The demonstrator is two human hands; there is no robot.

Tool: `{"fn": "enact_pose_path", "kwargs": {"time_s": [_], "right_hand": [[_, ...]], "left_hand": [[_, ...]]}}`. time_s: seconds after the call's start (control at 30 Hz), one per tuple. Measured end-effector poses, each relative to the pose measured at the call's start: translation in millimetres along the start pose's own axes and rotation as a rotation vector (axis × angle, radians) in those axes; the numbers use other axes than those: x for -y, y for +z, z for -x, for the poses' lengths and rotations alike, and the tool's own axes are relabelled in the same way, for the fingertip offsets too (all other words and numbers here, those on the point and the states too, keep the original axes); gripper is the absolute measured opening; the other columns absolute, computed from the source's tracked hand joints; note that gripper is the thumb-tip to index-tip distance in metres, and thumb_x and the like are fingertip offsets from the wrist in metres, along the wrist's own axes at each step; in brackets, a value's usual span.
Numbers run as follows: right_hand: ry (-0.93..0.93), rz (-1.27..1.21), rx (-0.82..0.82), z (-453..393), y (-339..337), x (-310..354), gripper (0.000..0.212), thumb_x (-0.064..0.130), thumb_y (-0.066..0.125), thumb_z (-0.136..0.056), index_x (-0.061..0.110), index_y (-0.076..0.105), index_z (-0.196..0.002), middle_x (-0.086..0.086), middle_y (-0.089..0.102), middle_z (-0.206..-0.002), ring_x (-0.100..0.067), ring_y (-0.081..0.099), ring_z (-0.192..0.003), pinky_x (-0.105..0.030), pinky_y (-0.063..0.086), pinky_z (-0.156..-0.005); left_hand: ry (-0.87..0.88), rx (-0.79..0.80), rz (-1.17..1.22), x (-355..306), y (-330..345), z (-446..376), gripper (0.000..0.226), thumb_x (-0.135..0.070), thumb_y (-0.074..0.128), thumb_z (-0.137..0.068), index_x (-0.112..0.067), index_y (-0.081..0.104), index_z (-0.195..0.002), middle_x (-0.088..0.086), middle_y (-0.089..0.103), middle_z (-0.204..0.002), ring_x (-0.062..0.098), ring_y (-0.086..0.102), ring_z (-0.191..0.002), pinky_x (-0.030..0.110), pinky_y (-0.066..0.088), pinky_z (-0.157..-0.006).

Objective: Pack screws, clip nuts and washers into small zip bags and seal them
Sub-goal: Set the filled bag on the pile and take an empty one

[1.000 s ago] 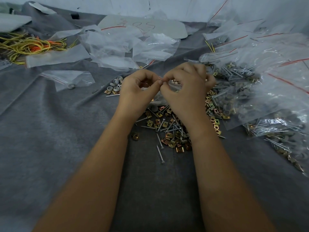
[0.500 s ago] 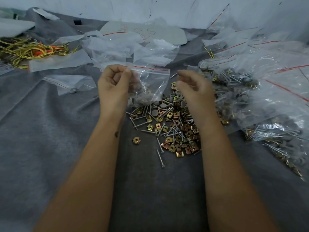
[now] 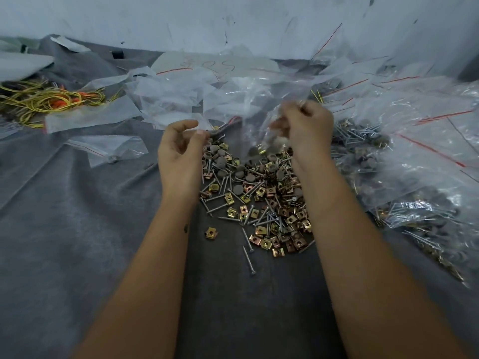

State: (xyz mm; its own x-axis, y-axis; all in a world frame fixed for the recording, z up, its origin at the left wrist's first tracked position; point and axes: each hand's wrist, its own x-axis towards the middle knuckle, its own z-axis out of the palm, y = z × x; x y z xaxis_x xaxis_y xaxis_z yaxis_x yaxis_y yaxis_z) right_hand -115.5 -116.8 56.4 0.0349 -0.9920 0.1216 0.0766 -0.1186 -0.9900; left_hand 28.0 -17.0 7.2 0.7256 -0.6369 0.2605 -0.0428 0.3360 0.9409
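My right hand (image 3: pixel 307 128) sits just right of centre frame, fingers curled round a small zip bag (image 3: pixel 269 130), and motion blur smears the plastic, so I can't tell whether its strip is shut. I judge this bag is filled and on its way to the packed heap. My left hand (image 3: pixel 178 154) hangs left of centre, fingers loosely curled with thumb and forefinger close together, and I see nothing in it.

Below and between both wrists lies the loose pile (image 3: pixel 256 200) on the grey cloth surface (image 3: pixel 77 229): silver screws (image 3: pixel 249 260), brass-coloured clip nuts (image 3: pixel 212 233) and grey round washers (image 3: pixel 238 189), all mixed together. Packed bags (image 3: pixel 404 161) with red strips crowd the right side of the frame. Empty bags (image 3: pixel 166 97) lie across the upper middle, one more flat bag (image 3: pixel 114 149) sits at middle left, and yellow and orange wires (image 3: pixel 44 99) are at upper left.

To do this well: I'd run a pinch along the red strip end to end before letting go, since a half-closed bag spills. Set it down clear of the loose pile, so packed and unpacked stay apart. Then let the free left hand fetch a fresh bag from the upper middle, thumb its mouth open, and count each part in separately, not by the scoop.
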Motion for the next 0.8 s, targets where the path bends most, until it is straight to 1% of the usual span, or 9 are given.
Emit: {"fn": "enact_pose_path", "kwargs": {"time_s": [0.13,0.2,0.27,0.33,0.43,0.5,0.57,0.67,0.8], "right_hand": [[0.046,0.044,-0.151,-21.0,-10.9,-6.9,0.055,0.012,0.061,-0.091,0.022,0.04,-0.141,-0.006,0.043,-0.142,-0.011,0.052,-0.107,-0.025,0.049,-0.082],[0.035,0.139,-0.137,-14.9,-9.1,-12.2,0.068,0.012,0.06,-0.09,0.025,0.029,-0.149,-0.002,0.023,-0.152,-0.004,0.044,-0.101,-0.013,0.043,-0.072],[-0.013,0.207,-0.083,-2.4,-1.7,-18.3,0.058,0.011,0.057,-0.088,0.026,0.039,-0.141,-0.001,0.028,-0.146,-0.002,0.048,-0.086,-0.01,0.041,-0.059],[-0.044,0.296,0.03,13.1,8.6,-24.3,0.038,0.016,0.055,-0.088,0.027,0.054,-0.124,-0.005,0.042,-0.136,-0.008,0.054,-0.081,-0.016,0.045,-0.065],[-0.091,0.405,0.267,38.6,25.8,-31.5,0.018,0.022,0.053,-0.09,0.033,0.061,-0.101,-0.005,0.056,-0.12,-0.015,0.059,-0.095,-0.029,0.053,-0.077],[-0.197,0.496,0.357,51.0,34.3,-35.2,0.014,0.023,0.055,-0.091,0.031,0.064,-0.098,0.0,0.057,-0.115,-0.012,0.057,-0.101,-0.034,0.05,-0.088],[-0.309,0.565,0.419,58.7,38.4,-40.0,0.015,0.021,0.056,-0.092,0.025,0.068,-0.098,0.003,0.058,-0.111,-0.004,0.056,-0.098,-0.021,0.044,-0.086],[-0.39,0.663,0.481,63.6,37.2,-46.2,0.014,0.021,0.056,-0.092,0.023,0.069,-0.099,0.008,0.057,-0.105,0.005,0.049,-0.086,-0.007,0.033,-0.074],[-0.461,0.753,0.491,63.8,33.2,-48.5,0.016,0.02,0.057,-0.092,0.02,0.07,-0.1,0.005,0.059,-0.101,-0.01,0.053,-0.095,-0.027,0.042,-0.08]], "left_hand": [[-0.012,-0.031,-0.049,1.1,-0.1,0.8,0.016,-0.006,0.059,-0.092,-0.021,0.061,-0.094,-0.002,0.062,-0.08,0.004,0.058,-0.072,0.016,0.049,-0.065],[0.002,-0.051,-0.162,2.8,-1.3,0.9,0.016,-0.007,0.057,-0.094,-0.023,0.061,-0.095,-0.004,0.062,-0.084,0.001,0.056,-0.072,0.017,0.047,-0.065],[0.055,-0.078,-0.372,2.2,-4.3,0.3,0.016,-0.01,0.055,-0.095,-0.025,0.061,-0.097,-0.01,0.062,-0.089,-0.002,0.057,-0.081,0.021,0.048,-0.074],[0.162,-0.113,-0.749,3.2,-9.9,-0.8,0.02,-0.009,0.052,-0.093,-0.017,0.063,-0.108,0.0,0.064,-0.112,0.015,0.055,-0.113,0.032,0.044,-0.097],[0.116,-0.125,-1.215,6.7,-20.1,-3.5,0.041,-0.011,0.051,-0.088,-0.009,0.054,-0.129,0.024,0.031,-0.154,0.037,0.01,-0.149,0.048,0.008,-0.12],[-0.074,-0.089,-1.278,6.7,-26.1,-6.4,0.047,-0.02,0.049,-0.092,-0.008,0.044,-0.137,0.028,0.013,-0.159,0.04,-0.003,-0.15,0.052,-0.003,-0.12],[-0.196,-0.038,-1.302,9.1,-28.8,-9.0,0.05,-0.029,0.045,-0.095,-0.006,0.042,-0.14,0.027,0.015,-0.159,0.04,0.001,-0.15,0.054,-0.002,-0.12],[-0.099,-0.051,-1.322,11.9,-23.6,-8.6,0.045,-0.026,0.049,-0.092,-0.009,0.047,-0.134,0.024,0.012,-0.16,0.038,-0.003,-0.15,0.058,-0.001,-0.119],[0.061,-0.02,-1.287,13.8,-9.7,-22.0,0.039,-0.021,0.05,-0.089,-0.013,0.051,-0.127,0.018,0.008,-0.163,0.034,-0.009,-0.15,0.055,-0.005,-0.119]]}}
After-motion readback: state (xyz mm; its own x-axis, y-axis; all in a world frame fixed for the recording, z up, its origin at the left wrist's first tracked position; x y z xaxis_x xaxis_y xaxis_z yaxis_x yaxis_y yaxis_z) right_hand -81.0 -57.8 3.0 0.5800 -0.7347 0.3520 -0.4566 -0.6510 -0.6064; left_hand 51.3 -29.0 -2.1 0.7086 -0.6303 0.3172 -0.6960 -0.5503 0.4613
